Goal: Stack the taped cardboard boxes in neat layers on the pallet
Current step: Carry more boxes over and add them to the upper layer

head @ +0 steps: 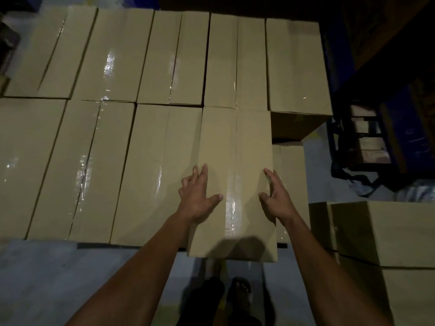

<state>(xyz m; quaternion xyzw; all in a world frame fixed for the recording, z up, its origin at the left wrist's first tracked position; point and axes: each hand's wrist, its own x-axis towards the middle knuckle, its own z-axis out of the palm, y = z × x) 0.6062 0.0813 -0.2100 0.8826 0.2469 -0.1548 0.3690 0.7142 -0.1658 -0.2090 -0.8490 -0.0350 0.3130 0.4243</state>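
A taped cardboard box (235, 147) lies on top of the stack at the near right, its near end sticking out past the row's front edge. My left hand (197, 196) presses flat on its top left part, fingers straight. My right hand (275, 198) touches its right edge with fingers extended. Two rows of taped boxes (113, 67) cover the layer, a far row and a near row (77, 165). To the right a lower box (292, 165) shows beneath the top layer. The pallet itself is hidden.
A separate stack of boxes (386, 234) stands at the near right. A dark frame with shelves (367, 142) stands at the right, beside blue material. Grey floor (58, 274) lies in front of the stack, with my feet (240, 288) below the box.
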